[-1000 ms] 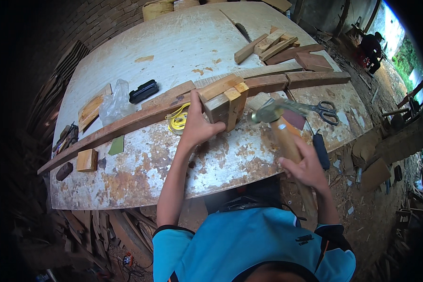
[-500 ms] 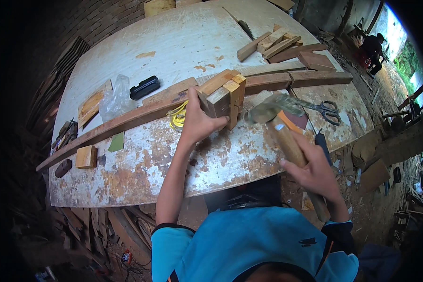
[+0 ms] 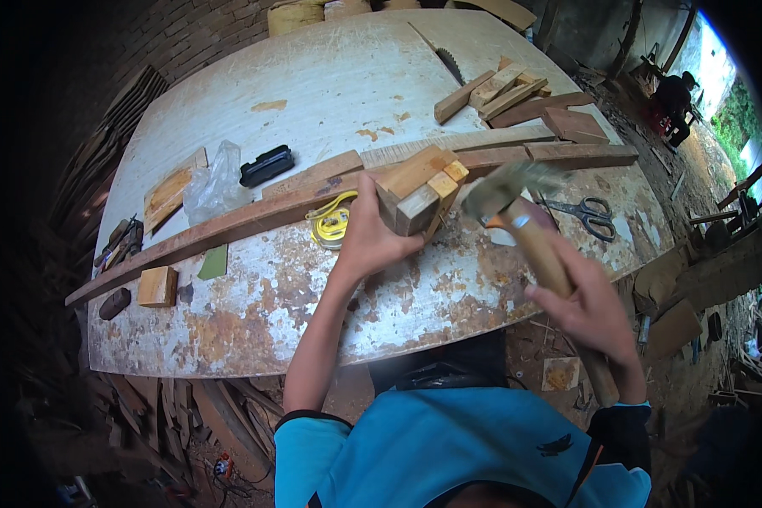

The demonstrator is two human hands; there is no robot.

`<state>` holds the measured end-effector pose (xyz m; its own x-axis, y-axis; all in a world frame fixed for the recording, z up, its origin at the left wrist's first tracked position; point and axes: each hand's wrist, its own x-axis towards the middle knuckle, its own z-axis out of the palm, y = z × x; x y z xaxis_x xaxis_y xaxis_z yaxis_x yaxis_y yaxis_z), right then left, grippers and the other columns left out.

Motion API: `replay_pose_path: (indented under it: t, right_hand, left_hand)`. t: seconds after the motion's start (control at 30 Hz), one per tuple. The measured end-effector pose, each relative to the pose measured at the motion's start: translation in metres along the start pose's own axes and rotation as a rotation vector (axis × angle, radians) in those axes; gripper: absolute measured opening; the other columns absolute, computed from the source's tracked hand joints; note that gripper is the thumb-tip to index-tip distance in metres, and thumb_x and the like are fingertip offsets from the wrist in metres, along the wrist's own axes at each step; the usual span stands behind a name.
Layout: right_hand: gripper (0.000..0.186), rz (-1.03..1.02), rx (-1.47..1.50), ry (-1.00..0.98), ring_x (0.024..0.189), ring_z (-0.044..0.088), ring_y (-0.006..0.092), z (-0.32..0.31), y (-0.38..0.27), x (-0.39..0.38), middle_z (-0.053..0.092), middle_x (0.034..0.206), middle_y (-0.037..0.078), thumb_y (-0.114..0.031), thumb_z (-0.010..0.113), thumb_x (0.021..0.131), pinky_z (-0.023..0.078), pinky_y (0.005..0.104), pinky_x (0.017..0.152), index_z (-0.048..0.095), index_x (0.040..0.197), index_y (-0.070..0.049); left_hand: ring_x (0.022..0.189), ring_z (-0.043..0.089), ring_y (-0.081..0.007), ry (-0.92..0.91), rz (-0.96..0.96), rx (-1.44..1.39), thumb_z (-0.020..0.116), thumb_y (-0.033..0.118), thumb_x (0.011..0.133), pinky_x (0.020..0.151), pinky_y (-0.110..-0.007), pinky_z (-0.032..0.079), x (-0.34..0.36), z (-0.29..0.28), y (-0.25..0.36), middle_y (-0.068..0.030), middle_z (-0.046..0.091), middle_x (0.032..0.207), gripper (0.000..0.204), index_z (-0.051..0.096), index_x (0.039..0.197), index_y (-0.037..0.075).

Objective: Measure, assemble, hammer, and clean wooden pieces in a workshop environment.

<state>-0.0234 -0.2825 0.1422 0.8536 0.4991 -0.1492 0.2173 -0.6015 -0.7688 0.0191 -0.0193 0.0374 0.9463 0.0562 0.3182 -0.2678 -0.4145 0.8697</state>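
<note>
My left hand [image 3: 372,241] grips an assembly of wood blocks [image 3: 419,186], with pale, grey and orange-yellow pieces joined together, tilted above the bench. My right hand [image 3: 580,309] is closed round the wooden handle of a hammer [image 3: 538,254]. The hammer's metal head is blurred and hovers just right of the blocks. A yellow tape measure [image 3: 332,224] lies left of my left wrist. Scissors [image 3: 595,222] with black handles lie beyond the hammer, near an orange object partly hidden under it.
The worn bench [image 3: 229,339] holds long wooden strips [image 3: 203,245], a plastic bag [image 3: 212,186], a black case [image 3: 266,165], a cube [image 3: 157,288], small tools [image 3: 118,245], offcuts [image 3: 497,89] and a saw blade [image 3: 449,63]. A person [image 3: 670,106] sits at the back right.
The block assembly in my left hand has shifted slightly right and down. My right hand and hammer have moved right and lower, with the hammer still held.
</note>
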Motion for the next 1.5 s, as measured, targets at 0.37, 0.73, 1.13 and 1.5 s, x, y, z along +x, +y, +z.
replay_pose_path:
  t: [0.37, 0.73, 1.13, 1.5]
  right_hand:
    - [0.053, -0.124, 0.052, 0.175, 0.09, 0.062, 0.028, 0.026, 0.016, 0.009, 0.059, 0.099, 0.025, -0.009, 0.061, 0.078, 0.047, 0.0379, 0.078, 0.041, 0.125, 0.006]
    - [0.054, -0.275, 0.097, 0.449, 0.09, 0.063, 0.0271, 0.019, 0.005, -0.002, 0.06, 0.102, 0.022, -0.01, 0.061, 0.081, 0.049, 0.034, 0.076, 0.039, 0.128, 0.005]
    - [0.05, -0.205, -0.032, 0.348, 0.066, 0.063, 0.0286, 0.02, 0.084, 0.038, 0.062, 0.081, 0.017, -0.013, 0.061, 0.079, 0.048, 0.034, 0.062, 0.046, 0.125, -0.002]
    - [0.054, -0.124, -0.841, 0.396, 0.076, 0.057, 0.03, 0.025, 0.121, 0.035, 0.051, 0.085, 0.012, -0.025, 0.068, 0.077, 0.046, 0.0394, 0.065, 0.05, 0.126, -0.016]
  left_hand:
    - [0.094, 0.059, -0.0262, 0.079, 0.038, -0.015, 0.078, 0.01, 0.054, 0.083, -0.035, 0.046, 0.008, 0.001, 0.001, -0.0196, 0.057, 0.099, 0.067, 0.032, 0.102, 0.001]
    - [0.099, 0.055, -0.0253, 0.057, -0.027, -0.057, 0.078, 0.011, 0.055, 0.085, -0.035, 0.045, 0.008, 0.001, -0.005, -0.019, 0.053, 0.104, 0.068, 0.032, 0.104, 0.001]
    - [0.098, 0.056, -0.0238, 0.076, -0.171, -0.266, 0.076, 0.01, 0.058, 0.085, -0.032, 0.047, 0.013, -0.008, -0.019, -0.0164, 0.054, 0.104, 0.065, 0.033, 0.106, 0.003]
    - [0.103, 0.055, -0.021, -0.226, -0.351, -0.56, 0.066, 0.02, 0.073, 0.088, -0.029, 0.043, 0.006, 0.01, -0.024, -0.0164, 0.054, 0.118, 0.072, 0.033, 0.136, 0.002]
